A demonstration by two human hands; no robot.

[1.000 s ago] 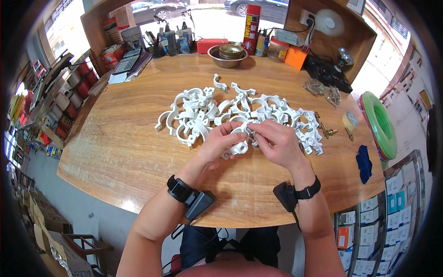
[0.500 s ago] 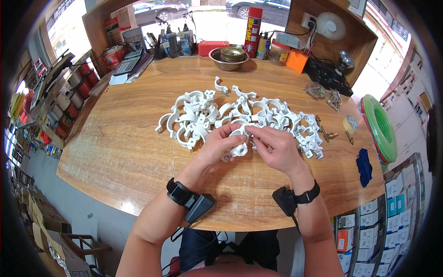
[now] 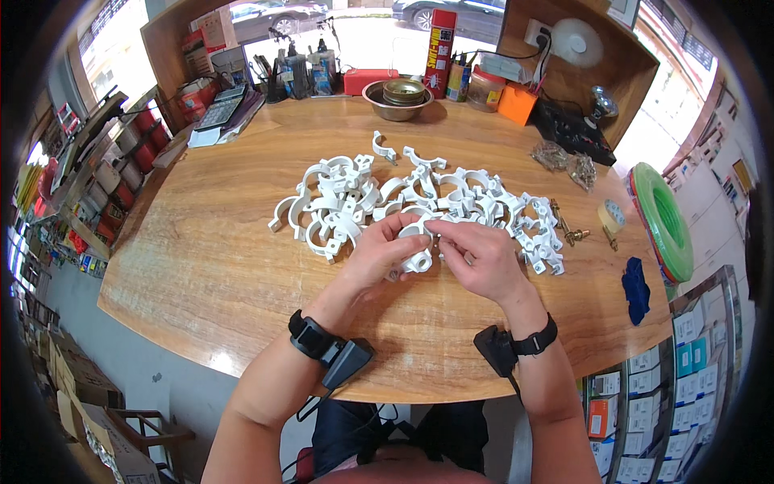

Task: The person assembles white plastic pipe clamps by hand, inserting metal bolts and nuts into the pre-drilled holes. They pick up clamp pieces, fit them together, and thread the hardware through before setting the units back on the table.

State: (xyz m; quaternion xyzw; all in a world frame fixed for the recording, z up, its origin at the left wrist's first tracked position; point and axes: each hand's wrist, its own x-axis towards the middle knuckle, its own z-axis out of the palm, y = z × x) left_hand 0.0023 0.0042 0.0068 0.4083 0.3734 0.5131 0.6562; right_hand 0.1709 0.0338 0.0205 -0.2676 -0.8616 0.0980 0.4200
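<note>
My left hand (image 3: pixel 385 252) is closed round a white plastic pipe clamp (image 3: pixel 418 263), its thumb pressing on the ring and a round boss facing me. At the clamp's right side my right hand (image 3: pixel 482 256) is bent in, index fingertip against its edge and thumb just below. Whatever small part lies between these fingers is too small and hidden to name. Behind both hands spreads a heap of white pipe clamps (image 3: pixel 339 189), larger ones at the left and smaller ones (image 3: pixel 542 242) at the right. One loose half clamp (image 3: pixel 384 147) lies at the far side.
Brass bolts (image 3: pixel 574 235), a tape roll (image 3: pixel 612 216) and a blue cloth (image 3: pixel 635 292) lie on the right of the wooden table (image 3: pixel 201 282). Metal bowls (image 3: pixel 398 103), a red spray can (image 3: pixel 439 55) and bags of small hardware (image 3: pixel 582 171) stand farther back. Green hose coils (image 3: pixel 663 222) hang beyond the right edge.
The view has shifted very slightly. Both hands keep nearly the same hold at the clamp, with only slight finger movement on the right.
</note>
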